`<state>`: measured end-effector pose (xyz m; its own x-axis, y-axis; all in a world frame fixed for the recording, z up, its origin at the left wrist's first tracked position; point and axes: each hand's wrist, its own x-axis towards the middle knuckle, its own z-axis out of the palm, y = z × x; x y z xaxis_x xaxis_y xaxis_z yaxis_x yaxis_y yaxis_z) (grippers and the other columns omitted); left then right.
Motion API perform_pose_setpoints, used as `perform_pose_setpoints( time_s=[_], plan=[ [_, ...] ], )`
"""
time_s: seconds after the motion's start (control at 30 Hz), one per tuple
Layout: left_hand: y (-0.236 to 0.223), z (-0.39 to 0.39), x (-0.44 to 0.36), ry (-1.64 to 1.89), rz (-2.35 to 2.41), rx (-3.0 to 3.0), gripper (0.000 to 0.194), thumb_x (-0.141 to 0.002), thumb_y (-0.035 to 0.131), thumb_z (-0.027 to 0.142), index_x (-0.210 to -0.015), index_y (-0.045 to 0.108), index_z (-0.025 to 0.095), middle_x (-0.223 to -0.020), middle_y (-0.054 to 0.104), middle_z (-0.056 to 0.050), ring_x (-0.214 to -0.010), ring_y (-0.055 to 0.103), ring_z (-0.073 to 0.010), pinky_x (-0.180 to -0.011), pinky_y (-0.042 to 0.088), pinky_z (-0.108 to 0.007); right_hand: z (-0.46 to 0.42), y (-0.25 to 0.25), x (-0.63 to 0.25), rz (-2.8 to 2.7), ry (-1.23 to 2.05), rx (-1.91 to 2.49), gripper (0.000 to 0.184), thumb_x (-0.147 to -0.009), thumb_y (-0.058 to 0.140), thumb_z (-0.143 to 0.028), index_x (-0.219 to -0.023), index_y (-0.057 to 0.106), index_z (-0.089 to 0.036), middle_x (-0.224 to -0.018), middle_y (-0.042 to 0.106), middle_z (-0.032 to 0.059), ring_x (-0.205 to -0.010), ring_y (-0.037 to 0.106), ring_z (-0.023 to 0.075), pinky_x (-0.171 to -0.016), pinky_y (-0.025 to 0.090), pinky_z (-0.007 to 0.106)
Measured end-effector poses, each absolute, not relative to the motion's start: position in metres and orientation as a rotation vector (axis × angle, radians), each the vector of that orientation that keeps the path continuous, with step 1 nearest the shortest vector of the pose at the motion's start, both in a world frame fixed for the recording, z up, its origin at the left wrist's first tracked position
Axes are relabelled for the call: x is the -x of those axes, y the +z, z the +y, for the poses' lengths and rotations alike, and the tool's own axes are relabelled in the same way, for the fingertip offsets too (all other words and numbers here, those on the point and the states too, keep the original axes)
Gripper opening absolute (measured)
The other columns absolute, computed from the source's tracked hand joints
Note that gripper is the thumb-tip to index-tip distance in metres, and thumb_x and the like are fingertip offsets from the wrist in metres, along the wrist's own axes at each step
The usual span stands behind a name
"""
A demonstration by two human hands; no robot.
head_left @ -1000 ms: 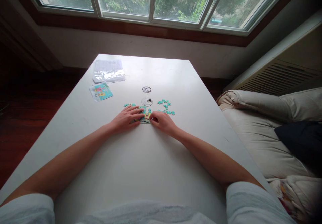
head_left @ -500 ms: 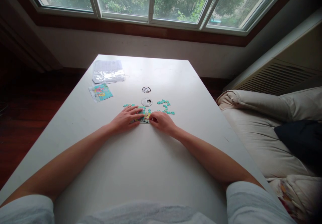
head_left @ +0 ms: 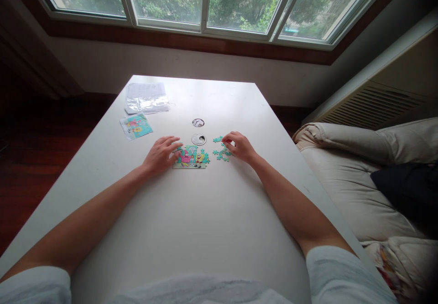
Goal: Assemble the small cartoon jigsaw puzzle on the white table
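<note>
A partly joined jigsaw puzzle (head_left: 191, 157) with pink and yellow cartoon figures on a teal ground lies on the white table (head_left: 191, 231). My left hand (head_left: 160, 155) rests at its left edge, fingers apart, the fingertips over the teal pieces there. To the right of the puzzle is a loose group of teal puzzle pieces (head_left: 222, 154). Over the upper part of that group, my right hand (head_left: 240, 146) has thumb and fingers drawn together in a pinch on a puzzle piece, which the fingertips mostly hide.
Two round holes, one with a metal ring (head_left: 199, 139), sit beyond the puzzle. A picture card (head_left: 136, 126) and a clear plastic sleeve with papers (head_left: 146, 99) lie at the far left. A beige sofa (head_left: 328, 181) stands along the right side, below a window.
My right hand has left the puzzle's right edge and moved right to the loose pieces. My left hand has drawn back leftward, uncovering the joined picture.
</note>
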<state>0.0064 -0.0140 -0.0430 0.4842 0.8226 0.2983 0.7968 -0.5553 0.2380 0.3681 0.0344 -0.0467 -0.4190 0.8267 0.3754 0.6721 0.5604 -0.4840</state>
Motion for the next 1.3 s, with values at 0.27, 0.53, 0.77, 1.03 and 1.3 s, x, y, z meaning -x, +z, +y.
perform_pose_setpoints(
  time_s=[0.27, 0.53, 0.77, 1.03, 1.3],
  plan=[
    [-0.051, 0.0, 0.007, 0.744, 1.731, -2.435, 0.033, -0.092, 0.056, 0.036, -0.119, 0.071, 0.024, -0.135, 0.063, -0.008, -0.13, 0.051, -0.0304, -0.114, 0.039, -0.05, 0.039, -0.067, -0.368, -2.324, 0.171, 1.28, 0.037, -0.094, 0.06, -0.039, -0.128, 0.066, -0.025, -0.139, 0.059, 0.0109, -0.131, 0.049, 0.0316, -0.11, 0.042, 0.051],
    [-0.048, -0.003, 0.004, 0.695, 1.766, -2.405, 0.03, -0.094, 0.054, 0.036, -0.115, 0.072, 0.026, -0.126, 0.066, -0.008, -0.12, 0.055, -0.0301, -0.106, 0.044, -0.049, 0.031, -0.067, -0.356, -2.399, 0.235, 1.284, 0.043, -0.1, 0.05, -0.045, -0.136, 0.062, -0.027, -0.147, 0.055, 0.0102, -0.136, 0.049, 0.0297, -0.114, 0.04, 0.049],
    [-0.05, -0.003, 0.001, 0.691, 1.694, -2.451, 0.032, -0.095, 0.053, 0.04, -0.117, 0.072, 0.026, -0.131, 0.064, -0.008, -0.124, 0.053, -0.0298, -0.107, 0.043, -0.049, 0.025, -0.064, -0.35, -2.429, 0.261, 1.265, 0.043, -0.1, 0.051, -0.044, -0.138, 0.06, -0.028, -0.149, 0.053, 0.0095, -0.138, 0.048, 0.0301, -0.114, 0.039, 0.05],
    [-0.051, -0.003, 0.002, 0.687, 1.638, -2.462, 0.032, -0.095, 0.054, 0.043, -0.117, 0.072, 0.027, -0.133, 0.063, -0.007, -0.125, 0.053, -0.0286, -0.109, 0.042, -0.047, 0.025, -0.065, -0.347, -2.429, 0.256, 1.266, 0.042, -0.099, 0.051, -0.044, -0.137, 0.06, -0.028, -0.15, 0.053, 0.0094, -0.138, 0.047, 0.0296, -0.115, 0.038, 0.049],
    [-0.048, -0.005, -0.001, 0.706, 1.62, -2.47, 0.03, -0.098, 0.05, 0.036, -0.114, 0.074, 0.028, -0.131, 0.065, -0.006, -0.124, 0.053, -0.0278, -0.108, 0.043, -0.048, 0.024, -0.064, -0.347, -2.428, 0.248, 1.262, 0.042, -0.099, 0.051, -0.044, -0.137, 0.06, -0.026, -0.149, 0.053, 0.0105, -0.138, 0.048, 0.0297, -0.114, 0.038, 0.049]
  ],
)
